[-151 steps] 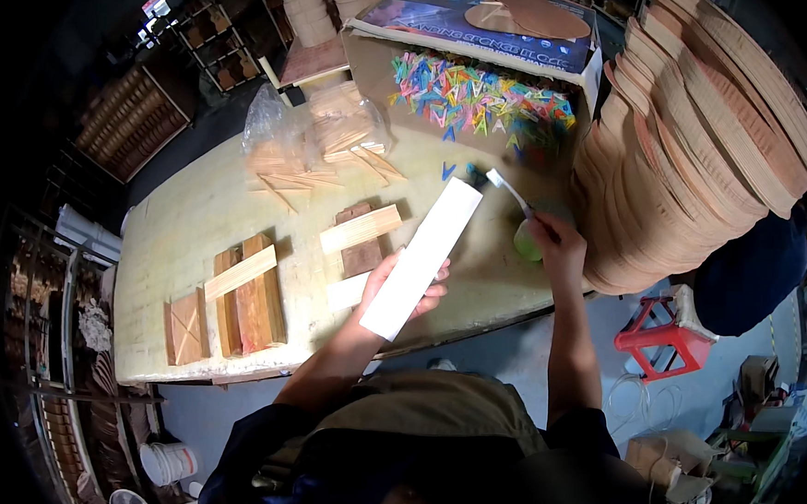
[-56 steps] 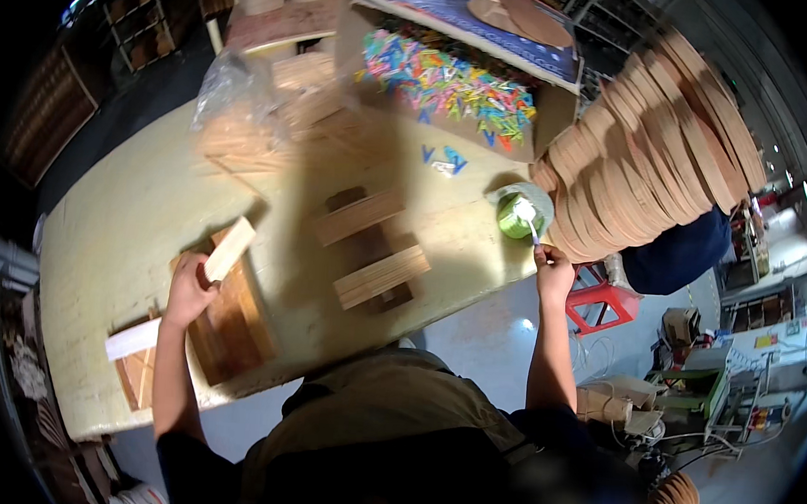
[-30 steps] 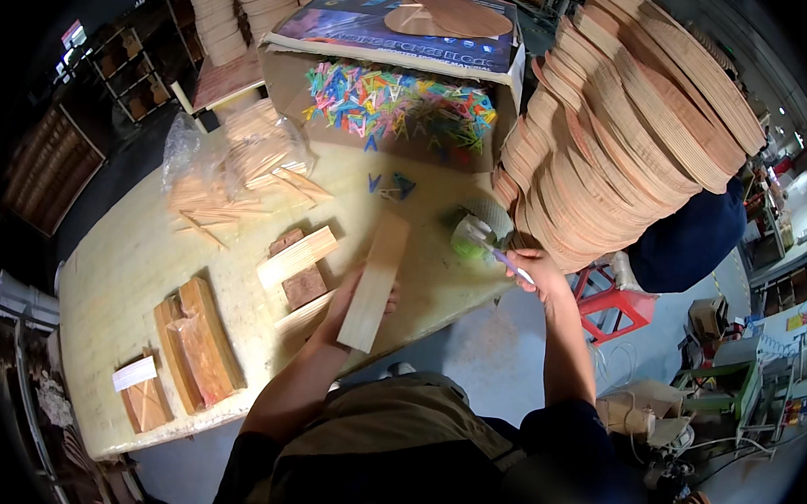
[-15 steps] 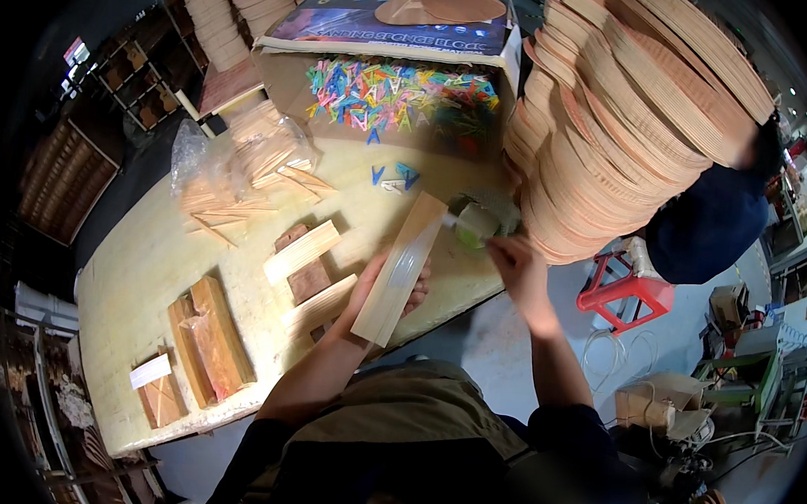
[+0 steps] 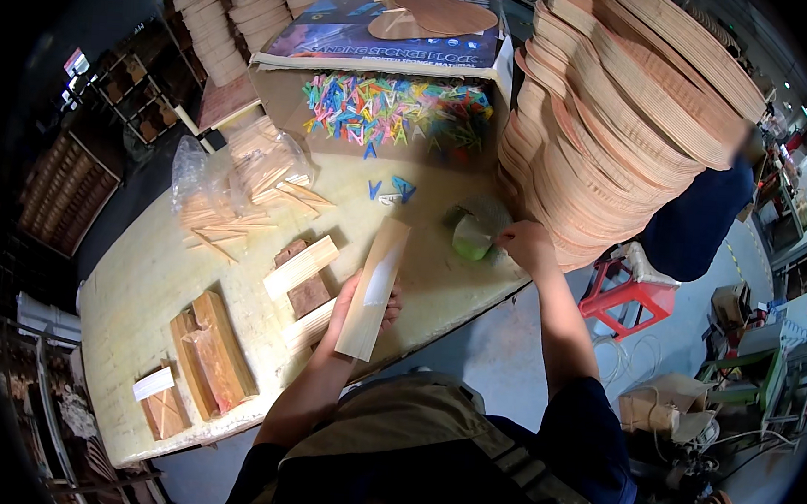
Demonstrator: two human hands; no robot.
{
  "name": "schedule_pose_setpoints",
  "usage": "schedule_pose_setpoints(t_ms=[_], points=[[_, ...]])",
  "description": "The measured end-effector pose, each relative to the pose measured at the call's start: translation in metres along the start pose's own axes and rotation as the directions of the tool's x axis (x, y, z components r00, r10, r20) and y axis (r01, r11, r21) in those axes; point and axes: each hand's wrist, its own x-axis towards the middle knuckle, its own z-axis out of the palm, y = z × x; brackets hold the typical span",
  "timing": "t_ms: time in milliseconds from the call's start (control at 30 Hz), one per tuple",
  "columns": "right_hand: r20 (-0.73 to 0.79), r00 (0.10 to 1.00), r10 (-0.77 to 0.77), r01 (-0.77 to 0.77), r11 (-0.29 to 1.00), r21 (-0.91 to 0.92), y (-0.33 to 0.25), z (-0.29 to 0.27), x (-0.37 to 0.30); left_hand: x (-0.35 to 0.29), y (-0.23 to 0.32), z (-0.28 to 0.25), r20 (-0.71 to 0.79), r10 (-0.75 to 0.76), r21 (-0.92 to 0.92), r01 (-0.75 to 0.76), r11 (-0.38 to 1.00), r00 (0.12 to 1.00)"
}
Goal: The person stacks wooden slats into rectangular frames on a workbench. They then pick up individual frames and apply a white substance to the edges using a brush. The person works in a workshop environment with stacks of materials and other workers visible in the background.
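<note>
My left hand is closed around a thin, pale wooden strip, held tilted above the table's near edge. A patch of whitish glue lies on the strip's upper face. Pinched together, the fingers of my right hand are beside a small green pot with a greyish, crusted rim. What they pinch is too small to make out. To the left of the strip, several light wooden pieces rest across brown blocks.
A cardboard box of coloured clips stands at the back of the table. Tall stacks of curved wooden rims rise at right. Bagged wooden sticks and a grooved wooden block lie left. A red stool stands on the floor.
My left hand has moved slightly left and lower with the strip, which is now more upright in the picture. My right hand has shifted a little up, staying by the green pot.
</note>
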Motion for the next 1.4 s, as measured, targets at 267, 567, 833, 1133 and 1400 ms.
schedule_pose_setpoints(t_ms=[267,567,833,1133,1400], points=[[0.135,0.965,0.224,-0.254,0.929,0.269,0.011,0.014,-0.005,0.012,-0.006,0.005,-0.021,-0.01,0.011,0.01,1.0,1.0],[-0.327,0.922,-0.208,0.316,0.892,0.323,-0.068,0.006,-0.087,0.033,-0.017,0.018,0.007,-0.032,-0.061,0.033,0.998,0.999],[-0.476,0.842,-0.252,0.417,0.865,0.28,-0.075,0.01,-0.093,0.017,-0.018,0.042,0.049,0.008,-0.02,-0.007,1.0,0.999],[-0.498,0.703,-0.509,0.623,0.778,0.084,-0.099,-0.006,-0.094,0.0,-0.012,0.047,0.083,0.02,0.022,-0.022,1.0,0.996],[-0.591,0.71,-0.382,0.482,0.876,0.013,-0.102,0.005,-0.066,-0.017,-0.012,0.048,0.073,0.041,0.056,-0.045,0.997,0.996]])
